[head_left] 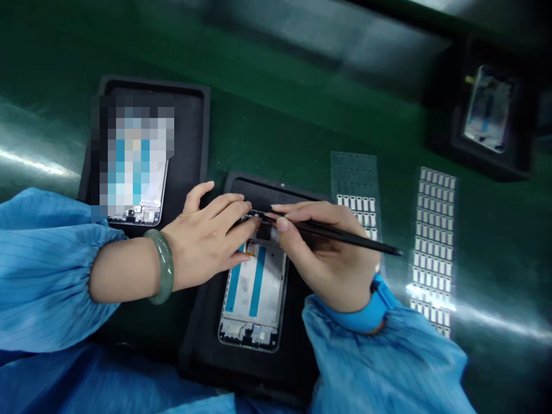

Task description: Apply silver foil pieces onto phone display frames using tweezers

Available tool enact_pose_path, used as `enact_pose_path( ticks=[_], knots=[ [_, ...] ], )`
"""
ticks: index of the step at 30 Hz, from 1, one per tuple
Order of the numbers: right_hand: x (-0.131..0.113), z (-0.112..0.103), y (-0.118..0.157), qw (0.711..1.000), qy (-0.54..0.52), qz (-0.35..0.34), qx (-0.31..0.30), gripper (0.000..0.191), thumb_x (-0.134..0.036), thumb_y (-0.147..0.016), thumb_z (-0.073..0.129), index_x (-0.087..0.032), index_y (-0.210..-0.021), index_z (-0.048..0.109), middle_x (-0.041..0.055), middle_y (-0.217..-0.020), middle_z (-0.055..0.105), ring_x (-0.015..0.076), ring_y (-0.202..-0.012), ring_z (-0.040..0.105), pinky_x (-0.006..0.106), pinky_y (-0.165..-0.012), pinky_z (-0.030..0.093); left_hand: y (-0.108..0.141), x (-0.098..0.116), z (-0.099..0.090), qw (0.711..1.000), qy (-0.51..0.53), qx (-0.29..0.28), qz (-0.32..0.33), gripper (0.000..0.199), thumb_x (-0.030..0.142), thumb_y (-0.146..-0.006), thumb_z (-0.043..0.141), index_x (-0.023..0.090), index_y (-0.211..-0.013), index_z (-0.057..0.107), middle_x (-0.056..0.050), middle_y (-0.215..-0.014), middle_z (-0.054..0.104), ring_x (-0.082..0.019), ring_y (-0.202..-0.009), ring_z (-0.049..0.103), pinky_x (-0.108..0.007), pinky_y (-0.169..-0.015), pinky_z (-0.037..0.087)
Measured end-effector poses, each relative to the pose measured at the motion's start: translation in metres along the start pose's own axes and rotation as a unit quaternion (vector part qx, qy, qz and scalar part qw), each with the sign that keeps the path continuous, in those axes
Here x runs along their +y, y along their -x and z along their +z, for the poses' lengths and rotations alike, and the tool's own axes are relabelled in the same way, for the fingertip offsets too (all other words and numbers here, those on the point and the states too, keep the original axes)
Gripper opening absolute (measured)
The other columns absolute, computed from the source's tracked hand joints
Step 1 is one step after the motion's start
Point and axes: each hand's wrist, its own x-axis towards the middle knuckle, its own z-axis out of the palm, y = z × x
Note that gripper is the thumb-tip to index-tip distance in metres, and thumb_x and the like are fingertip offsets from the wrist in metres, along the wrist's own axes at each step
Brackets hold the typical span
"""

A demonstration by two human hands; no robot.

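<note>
- we work over the near tray [297, 345], where a phone frame [245, 282] lies inside, its far end beneath our fingers and its near end uncovered.
- our left hand [207, 241], above the near tray's left edge, fans its fingers, their tips at the frame's far end; we cannot tell whether they pinch anything.
- our right hand [334, 261], over the near tray's right side, pinches black tweezers [345, 233] between thumb and fingers, the points beside our left fingertips.
- beyond the near tray, to its left, a second tray [187, 132] bears another phone frame [149, 213], partly pixelated.
- to the near tray's right, we see two label sheets [433, 241].
</note>
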Motion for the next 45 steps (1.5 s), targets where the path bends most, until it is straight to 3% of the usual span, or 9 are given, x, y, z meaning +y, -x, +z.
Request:
enact_pose_path(
  ticks=[16, 22, 33, 40, 45],
  knots=[
    [0.0012, 0.0049, -0.0025, 1.0, 0.023, 0.008, 0.003, 0.022, -0.014, -0.078, 0.066, -0.03, -0.092, 0.058, -0.0009, -0.092, 0.067, 0.0192, -0.086, 0.067, 0.034, -0.075, 0.057, 0.0002, -0.0006, 0.0007, 1.0, 0.004, 0.008, 0.003, 0.031, 0.031, -0.092, 0.05, 0.012, -0.116, 0.056, -0.015, -0.123, 0.058, -0.03, -0.121, 0.049, -0.057, -0.103, 0.028],
    [0.0019, 0.0046, -0.0018, 0.999, -0.016, 0.034, 0.001, 0.02, -0.018, -0.079, 0.064, -0.032, -0.092, 0.057, -0.0005, -0.092, 0.066, 0.0209, -0.084, 0.068, 0.036, -0.072, 0.058, 0.0012, -0.0018, 0.0005, 1.0, 0.003, 0.005, 0.001, 0.032, 0.029, -0.092, 0.05, 0.012, -0.119, 0.055, -0.015, -0.124, 0.058, -0.029, -0.122, 0.049, -0.056, -0.104, 0.028],
    [-0.003, 0.0049, -0.0021, 0.997, 0.039, 0.03, 0.052, 0.016, -0.016, -0.077, 0.066, -0.026, -0.087, 0.059, -0.0012, -0.085, 0.064, 0.0174, -0.077, 0.067, 0.029, -0.064, 0.055, 0.0006, -0.001, -0.0001, 1.0, -0.01, -0.001, 0.005, 0.033, 0.032, -0.093, 0.049, 0.013, -0.12, 0.055, -0.015, -0.124, 0.058, -0.03, -0.122, 0.048, -0.057, -0.104, 0.028],
    [-0.0033, 0.006, -0.0016, 0.995, 0.077, 0.018, 0.056, 0.016, -0.016, -0.076, 0.066, -0.027, -0.086, 0.059, -0.0007, -0.084, 0.066, 0.019, -0.077, 0.066, 0.032, -0.064, 0.055, 0.0007, -0.0014, -0.0003, 1.0, -0.004, -0.002, 0.004, 0.034, 0.032, -0.093, 0.05, 0.012, -0.12, 0.055, -0.015, -0.123, 0.058, -0.03, -0.122, 0.048, -0.057, -0.104, 0.028],
    [0.0022, 0.0039, 0.0003, 0.998, 0.028, 0.025, 0.045, 0.018, -0.018, -0.078, 0.065, -0.028, -0.09, 0.058, -0.0003, -0.088, 0.065, 0.0201, -0.079, 0.068, 0.034, -0.068, 0.057, 0.0004, -0.0017, -0.0002, 1.0, -0.008, -0.006, 0.004, 0.034, 0.032, -0.094, 0.048, 0.012, -0.121, 0.054, -0.015, -0.124, 0.058, -0.029, -0.122, 0.048, -0.057, -0.103, 0.028]
  ],
)
